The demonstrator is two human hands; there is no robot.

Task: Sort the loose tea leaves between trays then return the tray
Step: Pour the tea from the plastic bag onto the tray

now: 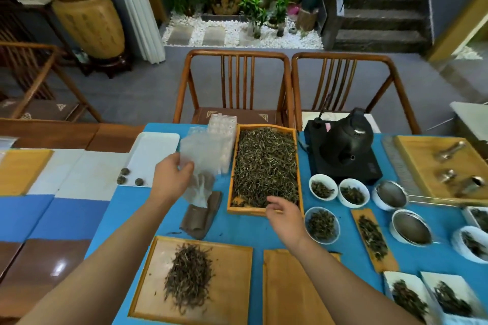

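A long wooden tray point(235, 166) full of loose tea leaves point(265, 163) lies mid-table. My right hand point(285, 219) rests at its near right corner, fingers curled over the leaves at the rim; whether it holds leaves I cannot tell. My left hand point(171, 179) is left of that tray, pinching a clear plastic bag point(200, 161). Near me a square wooden tray point(232, 285) carries a small heap of leaves point(188, 278). An empty-looking wooden tray point(287, 290) sits to its right, partly under my right forearm.
A black kettle on its base point(343, 150) stands right of the long tray. White bowls with leaves point(323, 187), strainers point(390, 194) and a narrow wooden scoop point(372, 239) crowd the right side. A white tray with tea balls point(153, 155) and a brown cloth point(203, 216) lie left. Chairs stand beyond.
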